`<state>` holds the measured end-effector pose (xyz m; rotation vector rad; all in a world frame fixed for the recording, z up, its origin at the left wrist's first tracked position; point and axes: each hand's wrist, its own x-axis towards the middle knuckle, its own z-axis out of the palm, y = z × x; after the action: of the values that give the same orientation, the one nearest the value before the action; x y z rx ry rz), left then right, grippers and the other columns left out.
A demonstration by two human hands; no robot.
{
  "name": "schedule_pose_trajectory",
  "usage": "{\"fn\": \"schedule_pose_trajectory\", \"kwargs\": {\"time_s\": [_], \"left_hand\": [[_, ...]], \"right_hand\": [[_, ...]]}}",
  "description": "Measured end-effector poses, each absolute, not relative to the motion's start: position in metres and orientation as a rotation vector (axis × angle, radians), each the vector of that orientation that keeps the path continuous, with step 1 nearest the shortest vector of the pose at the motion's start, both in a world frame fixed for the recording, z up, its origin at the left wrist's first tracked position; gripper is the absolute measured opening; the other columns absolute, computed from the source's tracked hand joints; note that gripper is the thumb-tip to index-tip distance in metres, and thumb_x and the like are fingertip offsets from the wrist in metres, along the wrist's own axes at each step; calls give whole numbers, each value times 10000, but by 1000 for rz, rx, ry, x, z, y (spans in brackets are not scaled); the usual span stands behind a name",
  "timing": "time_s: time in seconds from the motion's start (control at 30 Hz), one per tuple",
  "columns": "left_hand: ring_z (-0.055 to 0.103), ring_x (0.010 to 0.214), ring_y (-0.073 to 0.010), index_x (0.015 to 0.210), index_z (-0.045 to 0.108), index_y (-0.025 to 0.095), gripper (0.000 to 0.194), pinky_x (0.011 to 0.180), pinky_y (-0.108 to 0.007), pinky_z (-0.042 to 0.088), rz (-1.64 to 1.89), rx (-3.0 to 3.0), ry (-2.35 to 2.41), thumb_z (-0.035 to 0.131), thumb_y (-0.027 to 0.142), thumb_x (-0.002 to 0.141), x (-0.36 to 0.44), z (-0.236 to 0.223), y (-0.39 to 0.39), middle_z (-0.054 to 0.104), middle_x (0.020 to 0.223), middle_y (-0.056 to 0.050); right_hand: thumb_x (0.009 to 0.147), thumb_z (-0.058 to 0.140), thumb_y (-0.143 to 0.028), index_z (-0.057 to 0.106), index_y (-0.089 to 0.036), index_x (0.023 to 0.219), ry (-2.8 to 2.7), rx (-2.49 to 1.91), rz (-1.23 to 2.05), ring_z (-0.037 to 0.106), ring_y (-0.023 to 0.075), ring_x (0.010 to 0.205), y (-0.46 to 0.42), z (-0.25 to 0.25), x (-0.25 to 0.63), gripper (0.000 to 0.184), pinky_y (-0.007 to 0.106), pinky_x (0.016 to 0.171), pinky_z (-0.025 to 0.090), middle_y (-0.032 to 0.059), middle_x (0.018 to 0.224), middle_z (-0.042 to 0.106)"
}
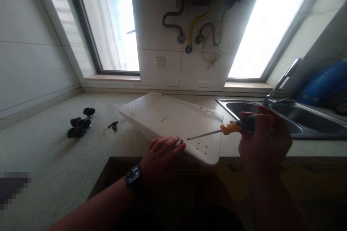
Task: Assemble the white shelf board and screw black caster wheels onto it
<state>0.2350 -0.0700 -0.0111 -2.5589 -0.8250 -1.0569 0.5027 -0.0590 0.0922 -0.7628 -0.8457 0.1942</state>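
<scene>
A white plastic board (173, 119) with rounded corners and groups of small holes lies on the counter, its near edge jutting past the counter's front. My left hand (161, 153), with a watch on the wrist, rests on that near edge, fingers stretched out. Just beyond its fingertips a small screw or nut (181, 141) sits on the board. In my right hand (262, 137) is a screwdriver (231, 127) with an orange and dark handle. Its shaft points left, and the tip is over the board, a little right of the small piece; whether it touches the board I cannot tell.
Several black casters (79, 124) stand on the counter (54, 162) at the left, beside a small heap of screws (113, 125). A steel sink (244, 106) with a faucet (282, 81) is at the right. Pipes (173, 14) hang on the back wall.
</scene>
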Motion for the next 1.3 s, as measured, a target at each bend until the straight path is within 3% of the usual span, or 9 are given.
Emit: {"fn": "schedule_pose_trajectory", "kwargs": {"time_s": [0.23, 0.77, 1.17, 1.3], "left_hand": [[488, 1278, -279, 1471, 487, 211, 586, 1094, -458, 350, -1035, -2546, -770, 537, 136, 892, 231, -10, -66, 562, 1467, -56], [465, 1303, -282, 1499, 458, 237, 607, 1105, -458, 342, -1034, -2554, -793, 551, 150, 906, 230, -14, -65, 544, 1493, -26], [458, 1324, -309, 1463, 496, 198, 586, 1107, -478, 363, -1029, -2517, -777, 568, 154, 883, 232, -18, -64, 524, 1492, -95], [462, 1331, -304, 1482, 459, 218, 617, 1111, -479, 364, -1034, -2524, -784, 547, 136, 877, 233, -17, -65, 531, 1482, -98]], "right_hand": [[879, 748, -366, 700, -217, 1125, -1246, -662, 188, 728, 196, 743, -38, 124, 484, 292, 343, 649, 628, 29, 813, 713], [899, 726, -377, 693, -223, 1126, -1353, -664, 164, 708, 178, 741, -31, 134, 473, 277, 324, 651, 614, 18, 810, 719], [975, 621, -325, 601, -238, 1368, -1887, -599, 218, 639, 124, 756, -38, 173, 453, 402, 262, 656, 540, 4, 903, 652], [989, 587, -321, 562, -208, 1406, -2127, -631, 238, 557, 91, 666, -37, 190, 438, 432, 220, 593, 470, -18, 815, 591]]}}
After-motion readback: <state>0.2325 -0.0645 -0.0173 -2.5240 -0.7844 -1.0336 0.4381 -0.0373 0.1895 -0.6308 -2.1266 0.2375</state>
